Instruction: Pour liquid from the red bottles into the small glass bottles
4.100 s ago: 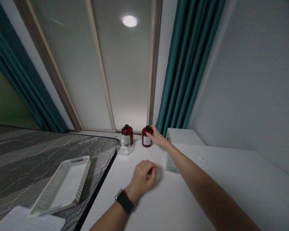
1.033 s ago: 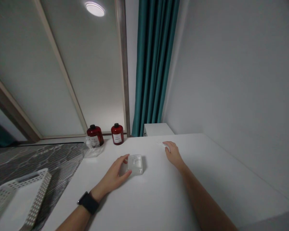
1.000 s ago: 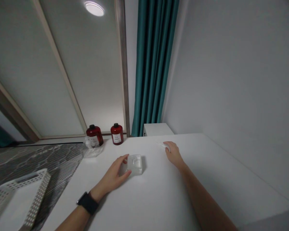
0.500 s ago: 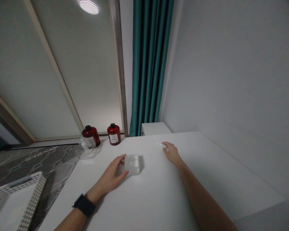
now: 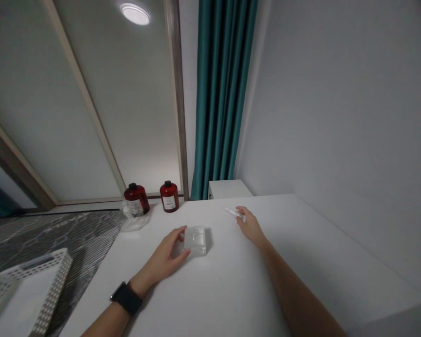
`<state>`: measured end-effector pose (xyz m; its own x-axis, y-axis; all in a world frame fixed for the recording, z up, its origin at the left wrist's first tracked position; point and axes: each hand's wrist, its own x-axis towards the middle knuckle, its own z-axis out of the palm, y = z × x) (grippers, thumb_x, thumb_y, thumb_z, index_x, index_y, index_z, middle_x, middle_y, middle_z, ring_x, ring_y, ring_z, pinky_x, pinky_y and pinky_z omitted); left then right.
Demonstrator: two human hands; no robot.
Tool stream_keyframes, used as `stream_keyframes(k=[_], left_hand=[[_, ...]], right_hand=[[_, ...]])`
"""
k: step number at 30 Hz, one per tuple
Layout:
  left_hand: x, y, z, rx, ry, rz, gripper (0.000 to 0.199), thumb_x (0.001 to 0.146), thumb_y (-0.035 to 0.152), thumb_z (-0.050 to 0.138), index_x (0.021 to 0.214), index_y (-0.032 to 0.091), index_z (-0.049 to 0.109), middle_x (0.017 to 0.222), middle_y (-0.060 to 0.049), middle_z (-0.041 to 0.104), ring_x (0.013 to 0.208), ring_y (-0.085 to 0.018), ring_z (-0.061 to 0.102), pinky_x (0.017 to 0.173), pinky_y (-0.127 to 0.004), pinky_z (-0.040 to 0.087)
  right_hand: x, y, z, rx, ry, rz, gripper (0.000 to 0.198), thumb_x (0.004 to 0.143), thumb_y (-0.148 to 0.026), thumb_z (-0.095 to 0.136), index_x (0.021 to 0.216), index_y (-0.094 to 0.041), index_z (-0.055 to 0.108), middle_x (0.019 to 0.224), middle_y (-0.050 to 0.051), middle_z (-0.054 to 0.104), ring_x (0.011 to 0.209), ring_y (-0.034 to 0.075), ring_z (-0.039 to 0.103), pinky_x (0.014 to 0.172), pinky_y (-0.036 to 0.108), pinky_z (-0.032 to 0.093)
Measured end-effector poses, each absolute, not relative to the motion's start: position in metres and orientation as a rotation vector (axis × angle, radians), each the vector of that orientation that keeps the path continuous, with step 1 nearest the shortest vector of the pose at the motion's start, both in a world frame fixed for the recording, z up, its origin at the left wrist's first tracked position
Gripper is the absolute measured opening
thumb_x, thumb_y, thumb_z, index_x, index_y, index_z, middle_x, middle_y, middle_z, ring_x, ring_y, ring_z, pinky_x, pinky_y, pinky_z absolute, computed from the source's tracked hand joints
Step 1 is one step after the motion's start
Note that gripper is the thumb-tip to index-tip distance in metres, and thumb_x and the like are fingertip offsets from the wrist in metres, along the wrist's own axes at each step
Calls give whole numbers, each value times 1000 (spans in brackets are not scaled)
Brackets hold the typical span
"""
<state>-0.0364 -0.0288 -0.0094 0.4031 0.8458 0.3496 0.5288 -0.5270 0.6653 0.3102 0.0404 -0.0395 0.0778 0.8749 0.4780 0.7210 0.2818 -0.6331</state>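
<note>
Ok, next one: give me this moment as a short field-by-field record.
left hand: thumb and fingers spread at the left side of a clear square container; contact unclear
right hand: holds a slim white tool, pointed tip facing left
watch: dark-banded, on the left wrist
bottles: two, red, black-capped, upright on the white table
basket: white, perforated, left of the table

Looks like clear, glossy plastic or glass in the transparent square box [image 5: 195, 238] and smooth plastic in the slim white tapered stick [image 5: 232, 213], over a smooth white counter [image 5: 224, 290] with a faint sheen. Gleams on the squat, translucent dark-red bottles [image 5: 169, 190]. Appears matt in the perforated white plastic basket [image 5: 58, 288], ribbed on the grey patterned mat [image 5: 91, 241], and like cloth in the pleated teal curtain [image 5: 221, 93].
</note>
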Motion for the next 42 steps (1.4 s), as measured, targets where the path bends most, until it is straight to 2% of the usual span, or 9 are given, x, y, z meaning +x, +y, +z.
stream_keyframes(k=[7,14,20,27,32,42], left_hand=[[-35,-33,-4,2197,1179,949,57,87,29,61,140,16,44,124,-14,63,108,-28,63,100,-48,51],[-34,-33,-6,2197,1149,964,59,87,31,64,142,18,44,132,-15,59,109,-27,61,101,-47,50],[-34,-33,-5,2206,1124,963,58,88,29,63,142,18,43,130,-14,60,108,-26,61,101,-46,50],[-33,-35,-2,2209,1134,968,58,88,30,62,141,16,44,127,-14,61,108,-27,61,100,-46,50],[-33,-35,-2,2219,1119,956,58,88,31,62,141,17,42,124,-14,61,108,-27,60,100,-47,49],[-32,-36,-2,2233,1115,949,56,87,33,64,137,17,44,121,-13,61,107,-27,60,98,-45,50]], right_hand=[[259,17,-20,-1281,-1684,303,32,84,-20,52,115,-21,57,108,9,71,103,24,68,94,41,53],[223,-16,9,-1122,-1698,342,21,85,-20,53,105,-22,59,100,7,69,97,24,66,89,38,53],[214,-32,24,-904,-1654,260,18,92,-18,49,106,-22,60,98,7,64,94,23,63,85,36,52],[215,-39,30,-849,-1696,189,21,97,-21,45,106,-22,64,97,8,63,92,24,62,81,39,53],[210,-41,30,-817,-1784,150,25,93,-18,47,107,-23,67,94,8,62,88,23,63,76,38,55],[210,-45,38,-802,-1767,67,29,91,-11,48,113,-23,63,97,8,64,89,23,63,78,38,55]])
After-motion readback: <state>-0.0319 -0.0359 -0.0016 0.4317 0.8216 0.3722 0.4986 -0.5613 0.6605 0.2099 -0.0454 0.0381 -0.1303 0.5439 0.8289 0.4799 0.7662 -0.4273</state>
